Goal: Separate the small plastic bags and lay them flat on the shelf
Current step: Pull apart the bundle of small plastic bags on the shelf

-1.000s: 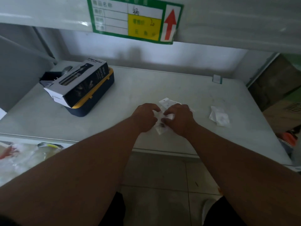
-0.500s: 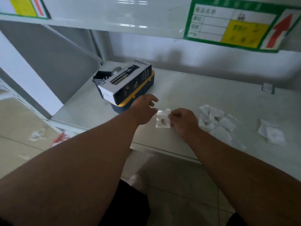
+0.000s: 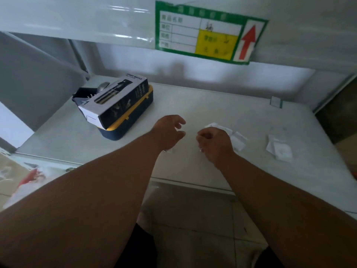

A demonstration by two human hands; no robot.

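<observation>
On the white shelf, we take the blue and yellow box at the back left as our landmark. Our left hand hangs to the right of that box, fingers loosely spread and holding nothing we can make out. A pale scrap peeks out under its wrist, nearer the front edge than the box; it may be one small bag already put down, but we cannot tell for sure.

Farther right of the box, our right hand is curled, thumb and fingers drawn together. Something small and shiny shows under it, yet we cannot say whether it grips a bag or nothing at all.

Just past that hand, still farther from the box, lies a loose heap of small plastic bags, overlapping one another and partly hidden by our knuckles. Well to the right of the box, apart from the heap, sits a second little cluster of bags, which also looks overlapped rather than spread out singly.

We judge the job to be at an early stage: at most one bag lies alone, while both groups need picking apart and laying flat. The bare stretch between box and heap offers room for that.
</observation>
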